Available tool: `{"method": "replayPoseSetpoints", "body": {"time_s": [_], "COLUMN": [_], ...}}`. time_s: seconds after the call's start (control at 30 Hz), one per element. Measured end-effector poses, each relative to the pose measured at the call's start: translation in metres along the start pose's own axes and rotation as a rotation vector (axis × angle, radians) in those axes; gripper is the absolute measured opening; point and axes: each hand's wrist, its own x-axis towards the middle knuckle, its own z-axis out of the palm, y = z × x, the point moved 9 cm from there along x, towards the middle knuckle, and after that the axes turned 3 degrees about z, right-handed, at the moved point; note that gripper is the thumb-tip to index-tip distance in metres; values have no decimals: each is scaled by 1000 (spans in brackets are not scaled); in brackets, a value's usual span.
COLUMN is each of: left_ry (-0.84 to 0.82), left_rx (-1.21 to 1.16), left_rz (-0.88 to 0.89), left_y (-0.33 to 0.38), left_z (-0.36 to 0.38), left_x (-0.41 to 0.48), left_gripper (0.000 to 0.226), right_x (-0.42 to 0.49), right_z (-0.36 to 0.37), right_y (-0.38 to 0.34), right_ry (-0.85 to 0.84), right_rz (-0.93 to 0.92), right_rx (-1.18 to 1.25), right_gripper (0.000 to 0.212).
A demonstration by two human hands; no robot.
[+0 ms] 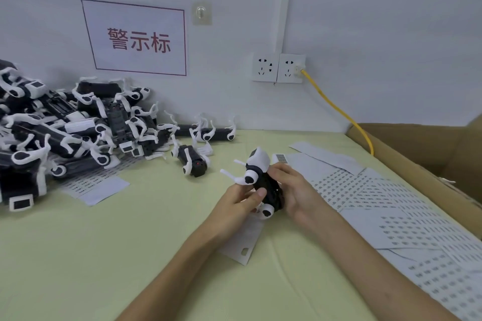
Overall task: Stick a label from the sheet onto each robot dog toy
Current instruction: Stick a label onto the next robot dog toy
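While both hands clasp it above the middle of the table (130,255), the robot dog toy (262,182) lies belly-up, the left hand (241,202) curled round its flank with the thumb pressing, the right hand (292,190) wrapped behind. A nearly spent label sheet (243,243) lies beneath. The pile of toys (65,133) at the far left corner suggests much labelling remains; which are done cannot be told.

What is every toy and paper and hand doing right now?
held robot dog: lifted off the table, gripped by both hands
left hand: holds the dog, thumb on it
right hand: curled round the dog
toy pile: heaped, lying
label sheets: flat, overlapping
yellow cable: plugged into the socket
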Motion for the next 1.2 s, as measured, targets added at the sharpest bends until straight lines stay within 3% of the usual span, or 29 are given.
{"method": "replayPoseSetpoints", "body": {"time_s": [0.17,0.27,0.47,0.63,0.8,0.9,0.97,1.03,1.13,1.2], "left_ry": [5,18,99,176,223,408,537,597,576,530], "left_rx": [0,-29,-207,-418,-507,-703,-827,-835,-691,-615], "left_rz": [-3,-36,-98,-112,-115,-76,-51,-68,-157,-215], "left_y": [-2,-6,-15,-13,-13,-14,-18,-22,-25,-27], "left_z": [-3,-6,-17,-29,-35,-60,-78,-88,-85,-78], "left_x": [0,1,3,3,4,4,0,-3,-4,-3], "left_gripper": [49,45,33,49,50,48,36,46,50,54], "right_x": [1,1,1,1,0,0,-1,1,9,14], "right_z": [-1,-2,0,9,3,-1,-4,-3,0,-7], "right_y": [1,-1,-6,-8,-12,-14,-18,-15,12,24], "right_ry": [-13,15,-18,-82,23,70,143,195,141,130], "right_rz": [1,-13,-75,-85,-139,-156,-238,-307,-182,-77], "right_rx": [-24,-38,-14,-45,-147,-203,-415,-770,-1259,-1382], "right_gripper": [22,48,37,29,19,13,12,18,56,80]}}
